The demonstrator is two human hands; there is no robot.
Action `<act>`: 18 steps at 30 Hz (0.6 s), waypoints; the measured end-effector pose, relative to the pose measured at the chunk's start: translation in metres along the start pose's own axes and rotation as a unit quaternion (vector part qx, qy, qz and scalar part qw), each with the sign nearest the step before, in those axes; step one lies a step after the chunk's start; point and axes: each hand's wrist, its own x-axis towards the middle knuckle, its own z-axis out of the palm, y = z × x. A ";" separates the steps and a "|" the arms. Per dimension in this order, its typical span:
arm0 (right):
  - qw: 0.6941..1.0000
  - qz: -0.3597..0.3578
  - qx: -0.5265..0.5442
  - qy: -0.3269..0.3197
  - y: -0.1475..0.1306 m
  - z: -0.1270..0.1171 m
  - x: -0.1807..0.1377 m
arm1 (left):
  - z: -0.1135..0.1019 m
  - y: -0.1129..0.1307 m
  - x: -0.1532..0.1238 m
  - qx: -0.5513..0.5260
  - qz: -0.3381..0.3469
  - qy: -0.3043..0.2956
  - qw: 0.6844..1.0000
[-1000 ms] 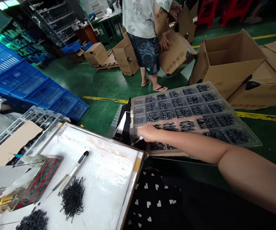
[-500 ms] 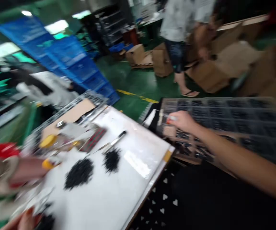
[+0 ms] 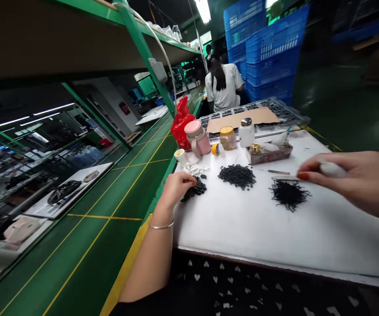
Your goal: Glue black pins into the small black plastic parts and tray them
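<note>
My left hand [image 3: 179, 189], a bangle on its wrist, is closed with fingertips pinched at a pile of small black pieces [image 3: 198, 188]; what they hold is too small to make out. My right hand [image 3: 357, 180] is closed around a smooth white object [image 3: 332, 169], partly hidden by the fingers. Its thumb and fingertip also close on the end of a slim silver tool [image 3: 284, 178]. Below that tool lies a heap of thin black strands [image 3: 290, 195]. Between the hands sits a pile of small black rings [image 3: 237, 175]. A thin needle-like tool [image 3: 278, 172] lies just behind.
Along the back of the white board [image 3: 235, 224] stand a pink mug [image 3: 198, 139], a yellow-lidded jar [image 3: 228, 138], a white bottle [image 3: 246, 132] and a small box [image 3: 270, 153]. Behind are a compartment tray [image 3: 294, 115], a seated person [image 3: 224, 87] and blue crates [image 3: 271, 57]. A green bench [image 3: 117, 237] runs left.
The view has swung left. My right hand has moved from the compartment tray on the right to the slim tool on the board, still holding the white object. My left hand stays by its pile.
</note>
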 end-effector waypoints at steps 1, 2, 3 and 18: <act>0.999 -0.016 0.024 -0.032 -0.020 0.011 0.011 | 0.001 -0.001 -0.001 0.059 0.015 -0.023 0.998; 0.997 -0.023 0.048 -0.052 -0.036 0.023 0.020 | 0.003 -0.002 0.001 0.105 0.027 -0.032 0.994; 0.995 -0.022 0.071 -0.066 -0.049 0.036 0.028 | 0.007 -0.002 0.005 0.131 0.033 -0.028 0.990; 0.980 0.155 0.072 0.099 -0.007 0.075 0.045 | 0.040 0.006 0.072 0.215 0.117 -0.101 0.964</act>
